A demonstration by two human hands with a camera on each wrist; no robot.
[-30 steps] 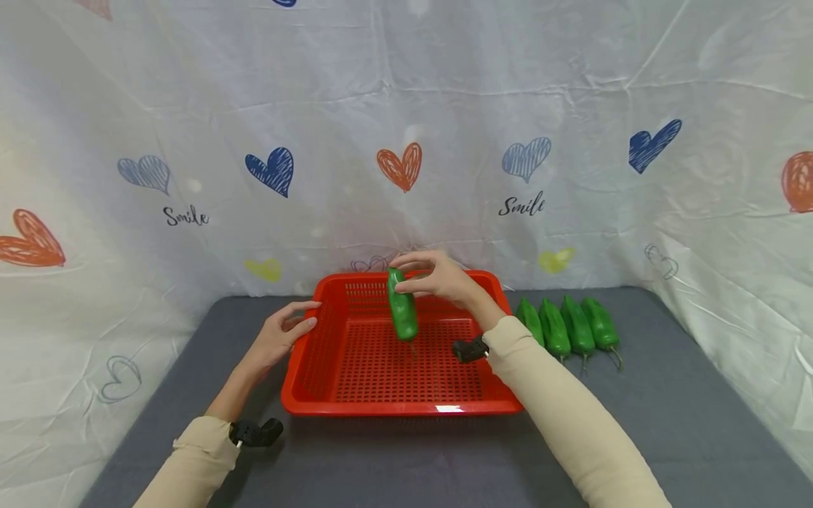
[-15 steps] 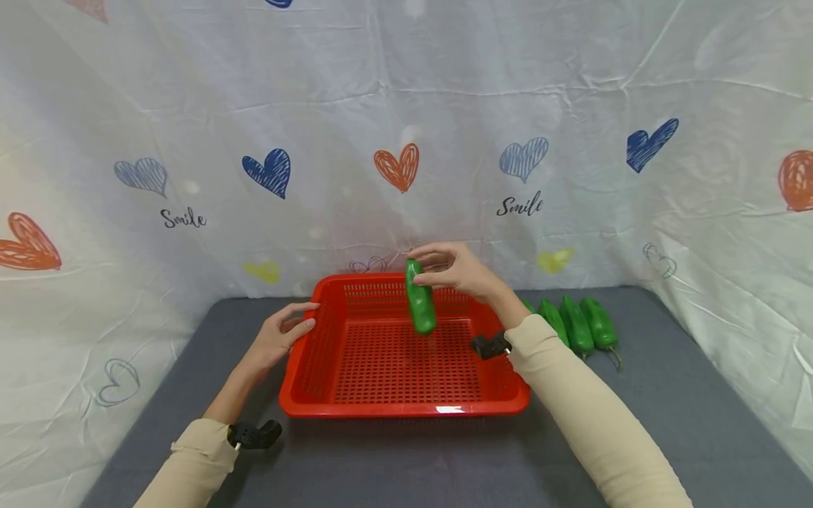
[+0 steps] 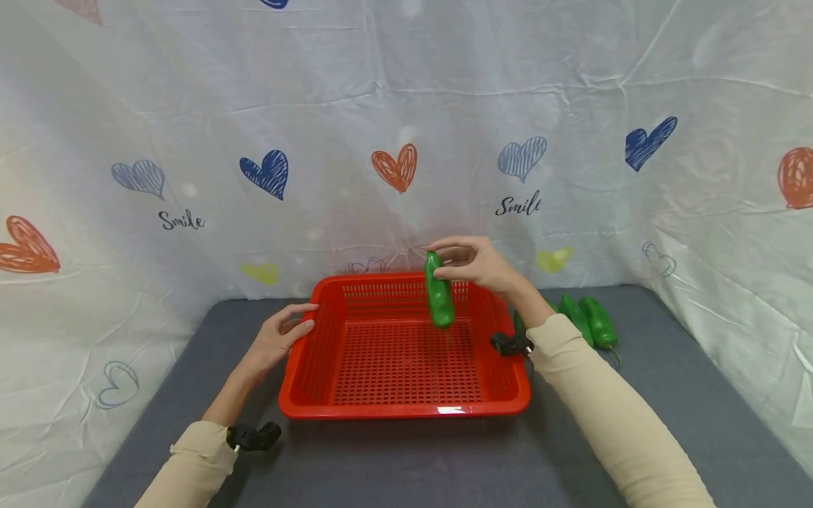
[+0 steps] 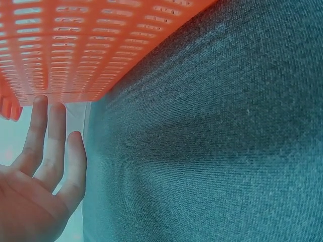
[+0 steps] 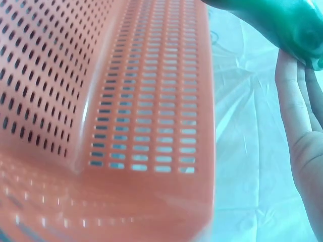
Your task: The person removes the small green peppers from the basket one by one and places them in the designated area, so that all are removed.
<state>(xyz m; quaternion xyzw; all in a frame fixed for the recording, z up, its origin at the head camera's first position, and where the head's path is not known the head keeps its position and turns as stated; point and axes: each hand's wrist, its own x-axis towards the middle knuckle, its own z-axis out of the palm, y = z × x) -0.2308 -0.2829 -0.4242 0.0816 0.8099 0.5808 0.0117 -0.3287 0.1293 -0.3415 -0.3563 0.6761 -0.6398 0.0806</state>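
A long green chili pepper point(image 3: 440, 293) hangs over the red plastic basket point(image 3: 406, 410), its thin stem pointing down. My right hand point(image 3: 479, 264) pinches the pepper's upper end between thumb and fingers. In the right wrist view part of the pepper point(image 5: 290, 25) shows at the top right, above the basket's perforated wall point(image 5: 151, 101). My left hand point(image 3: 276, 342) rests at the basket's left rim with fingers relaxed. From the left wrist, its fingers point(image 4: 55, 126) reach up to the outside of the basket point(image 4: 75, 50).
More green chili peppers point(image 3: 598, 321) lie in a row on the grey tablecloth point(image 3: 673, 395) right of the basket, partly hidden by my right arm. A white curtain point(image 3: 330, 233) printed with hearts hangs behind the table.
My right hand has moved right and slightly up, carrying the chili pepper over the basket. It covers more of the row of peppers now. My left hand has stayed at the rim.
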